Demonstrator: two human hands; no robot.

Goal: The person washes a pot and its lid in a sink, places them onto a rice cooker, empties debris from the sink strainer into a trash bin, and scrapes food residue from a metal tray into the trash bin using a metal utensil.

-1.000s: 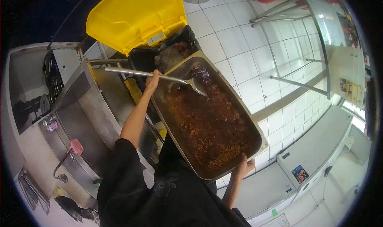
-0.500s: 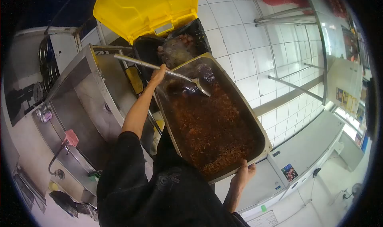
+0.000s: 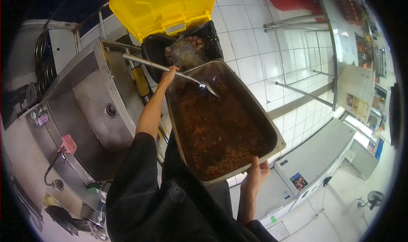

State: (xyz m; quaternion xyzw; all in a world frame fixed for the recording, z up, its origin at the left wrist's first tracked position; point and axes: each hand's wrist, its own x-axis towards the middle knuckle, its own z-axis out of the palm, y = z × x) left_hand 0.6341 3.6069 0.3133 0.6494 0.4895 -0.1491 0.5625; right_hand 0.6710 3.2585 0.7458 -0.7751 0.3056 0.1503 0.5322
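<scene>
A deep rectangular metal pan (image 3: pixel 257 104) is held in front of me, its far end over the black-lined bin (image 3: pixel 214 44). Dark brown liquid and crumbly bits (image 3: pixel 221 135) cover its bottom. My left hand (image 3: pixel 169 75) is closed round the handle of a long metal spatula (image 3: pixel 146 62) at the pan's far left edge. The spatula's head lies inside the far end of the pan, partly hidden by the contents. My right hand (image 3: pixel 256 172) grips the pan's near right corner, thumb on the rim and fingers underneath.
The bin's yellow lid (image 3: pixel 163 6) stands raised, with food waste (image 3: pixel 189 50) inside. A steel sink (image 3: pixel 91 106) with a tap (image 3: pixel 51 169) is at left. White chest freezers (image 3: pixel 314 157) stand at right, and a metal-legged table (image 3: pixel 335 46) beyond the tiled floor (image 3: pixel 255 42).
The pan's near end has risen slightly and the dark contents have shifted in it. The spatula's head has sunk a little lower into view. Both hands keep their hold.
</scene>
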